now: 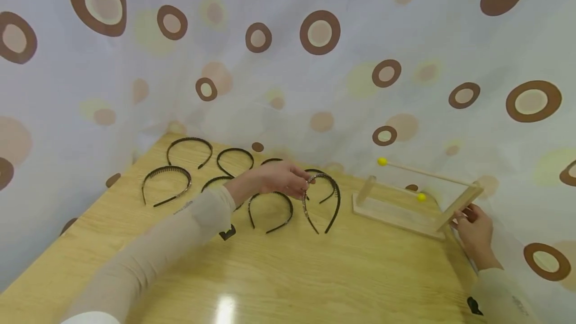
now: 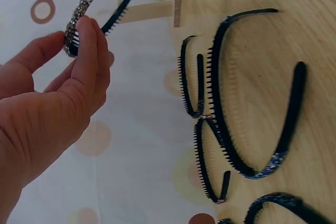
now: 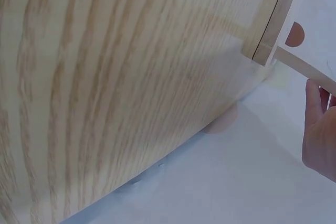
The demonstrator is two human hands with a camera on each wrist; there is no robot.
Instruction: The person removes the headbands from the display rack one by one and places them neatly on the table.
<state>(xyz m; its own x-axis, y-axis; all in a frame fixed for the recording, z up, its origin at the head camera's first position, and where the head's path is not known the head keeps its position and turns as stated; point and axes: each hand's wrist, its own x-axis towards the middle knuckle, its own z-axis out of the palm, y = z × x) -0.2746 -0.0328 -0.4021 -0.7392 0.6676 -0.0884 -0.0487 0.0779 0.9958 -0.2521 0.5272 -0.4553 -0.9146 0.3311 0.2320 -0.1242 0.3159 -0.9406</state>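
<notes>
My left hand (image 1: 281, 179) pinches a glittery black headband (image 1: 336, 205) near its top, with the two ends pointing down. In the left wrist view, thumb and fingers close on the headband's jewelled band (image 2: 86, 1), and small comb teeth show on its inner side. At the right, my right hand (image 1: 476, 231) holds the near upright of a wooden stand (image 1: 396, 212). That stand has a flat base, two uprights and thin rods with yellow end knobs (image 1: 382, 162). In the right wrist view, fingertips touch the upright (image 3: 302, 68); part of the hand falls outside the frame.
Several black headbands lie on the wooden table (image 1: 315, 274) at left and centre, among them a toothed one (image 1: 166, 170) and one near the held headband (image 1: 271, 194). A spotted cloth (image 1: 288, 89) hangs behind the table and along its right side.
</notes>
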